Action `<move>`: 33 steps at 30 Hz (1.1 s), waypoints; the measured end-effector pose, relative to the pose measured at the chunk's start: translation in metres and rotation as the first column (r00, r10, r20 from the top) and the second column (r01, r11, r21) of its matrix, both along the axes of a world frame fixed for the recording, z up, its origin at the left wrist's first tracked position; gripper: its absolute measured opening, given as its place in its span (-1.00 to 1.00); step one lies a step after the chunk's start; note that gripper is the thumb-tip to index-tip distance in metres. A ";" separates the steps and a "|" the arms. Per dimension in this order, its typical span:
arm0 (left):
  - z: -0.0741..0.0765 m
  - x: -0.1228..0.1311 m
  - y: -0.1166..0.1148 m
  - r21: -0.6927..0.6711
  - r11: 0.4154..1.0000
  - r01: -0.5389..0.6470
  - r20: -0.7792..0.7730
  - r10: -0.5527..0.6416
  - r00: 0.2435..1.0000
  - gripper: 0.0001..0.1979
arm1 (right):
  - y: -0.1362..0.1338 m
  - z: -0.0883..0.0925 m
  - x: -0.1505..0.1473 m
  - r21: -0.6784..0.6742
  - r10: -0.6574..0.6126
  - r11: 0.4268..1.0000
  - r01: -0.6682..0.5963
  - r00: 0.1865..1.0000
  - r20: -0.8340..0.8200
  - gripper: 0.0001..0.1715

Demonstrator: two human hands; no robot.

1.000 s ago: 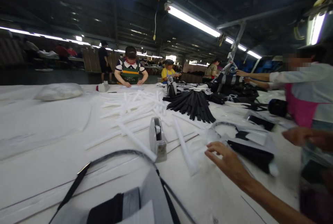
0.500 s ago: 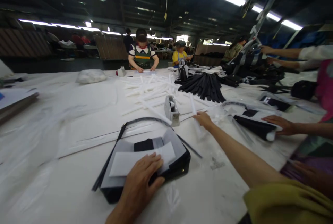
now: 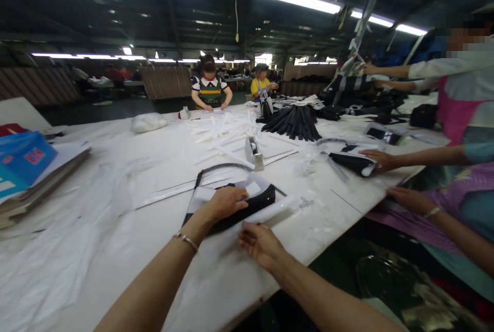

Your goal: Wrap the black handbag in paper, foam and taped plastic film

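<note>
A black handbag (image 3: 266, 196) with white padding and a black strap (image 3: 227, 166) lies on the white table in front of me. My left hand (image 3: 227, 202) rests over the bag, its fingers bent down on the black part, holding it. At the bag's near side, my right hand (image 3: 260, 243) pinches the left end of a long white strip (image 3: 272, 212). That strip lies along the bag's front edge. The left hand and the black part partly cover the white padding sheet (image 3: 252, 189) inside.
Behind the bag stands a tape dispenser (image 3: 253, 153); past it lie loose white strips (image 3: 227, 128) and a fan of black straps (image 3: 291, 122). A co-worker's hand (image 3: 376, 159) touches another bag (image 3: 351, 162) at right. Stacked boards (image 3: 46, 180) and a blue box (image 3: 29, 159) sit at left.
My right hand has come back from the strips beyond the bag to its near side, bringing a white strip. My left hand has shifted onto the bag's black part, and the view has turned.
</note>
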State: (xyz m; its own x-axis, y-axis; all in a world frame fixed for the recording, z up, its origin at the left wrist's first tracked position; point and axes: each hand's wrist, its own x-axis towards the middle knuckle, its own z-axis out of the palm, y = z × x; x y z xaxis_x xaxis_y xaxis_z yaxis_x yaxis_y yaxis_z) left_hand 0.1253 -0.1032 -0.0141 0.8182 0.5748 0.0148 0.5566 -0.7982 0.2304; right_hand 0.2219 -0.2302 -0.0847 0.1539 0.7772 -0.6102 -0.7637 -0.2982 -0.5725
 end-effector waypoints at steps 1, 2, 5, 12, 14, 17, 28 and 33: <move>0.004 0.002 0.002 0.007 1.000 -0.001 -0.023 0.001 1.000 -0.76 | 0.014 0.003 -0.013 0.019 -0.002 1.000 0.002 1.000 -0.003 -0.83; 0.007 0.003 0.003 0.016 1.000 -0.009 -0.040 0.010 0.999 -0.77 | 0.026 0.006 -0.022 0.036 0.003 0.999 -0.003 1.000 -0.001 -0.84; 0.005 0.004 0.000 0.043 0.998 -0.053 -0.050 0.055 0.997 -0.78 | 0.043 0.014 -0.022 0.072 0.074 0.995 -0.075 0.997 0.012 -0.87; -0.021 -0.004 -0.015 0.030 0.990 -0.134 0.054 0.133 0.990 -0.72 | 0.026 -0.003 0.025 0.064 0.141 0.987 -0.148 0.985 0.102 -0.81; -0.023 -0.004 -0.012 0.026 0.991 -0.133 0.059 0.131 0.990 -0.73 | 0.027 -0.008 0.021 0.069 0.079 0.994 -0.089 0.988 0.135 -0.79; -0.023 -0.003 -0.008 0.040 0.992 -0.122 0.056 0.119 0.991 -0.76 | 0.033 -0.010 0.004 0.079 0.074 0.993 -0.086 0.986 0.147 -0.76; -0.078 -0.010 -0.041 0.251 0.965 -0.077 0.111 0.050 0.993 -0.45 | 0.041 -0.004 0.040 -0.034 0.483 0.874 -0.484 0.861 0.159 -0.92; -0.098 -0.009 -0.042 0.486 0.867 -0.108 0.162 0.032 0.986 -0.49 | 0.022 0.023 0.078 -0.030 0.552 0.796 -0.605 0.704 0.446 -0.82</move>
